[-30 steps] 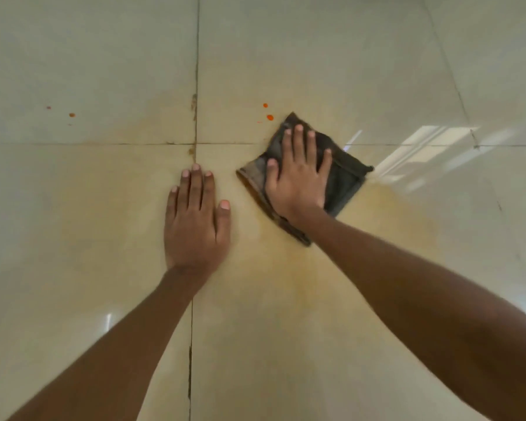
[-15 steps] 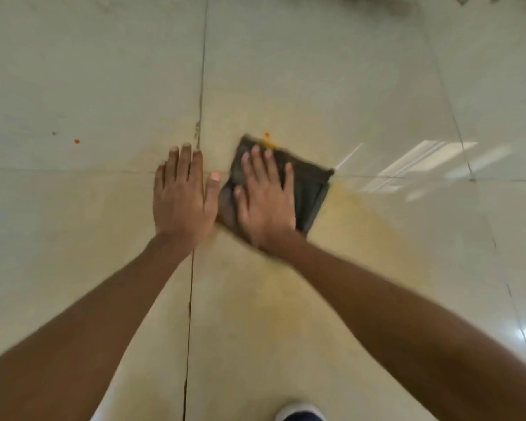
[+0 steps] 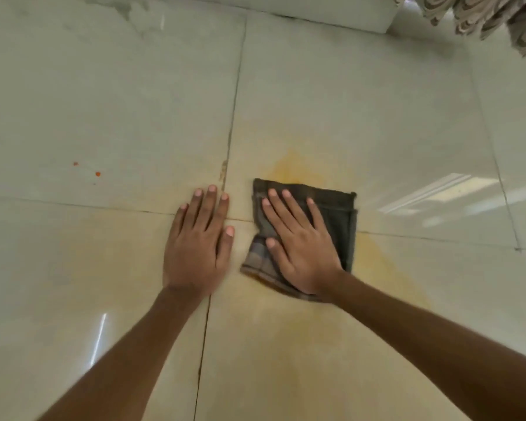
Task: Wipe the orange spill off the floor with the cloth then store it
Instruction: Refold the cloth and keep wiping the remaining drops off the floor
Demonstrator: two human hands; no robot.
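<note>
A dark folded cloth [image 3: 337,214] lies flat on the pale tiled floor [image 3: 362,117]. My right hand [image 3: 298,247] presses on it, palm down, fingers spread. Just left of the cloth, my left hand [image 3: 199,241] rests flat on the floor across a tile joint, holding nothing. A faint orange smear [image 3: 289,167] fans out beyond the cloth's far edge, and a paler orange film [image 3: 386,268] spreads to its right and towards me. Two small orange drops [image 3: 97,174] sit on the tile far to the left.
A white wall base or step [image 3: 331,10] runs along the far side. Patterned fabric [image 3: 498,16] hangs into the top right corner. Window glare [image 3: 438,192] reflects on the tile to the right of the cloth.
My right hand slid the cloth left and forward over the orange drops near it, which are now a smear. My left hand shifted forward next to the cloth. The view tilted up.
</note>
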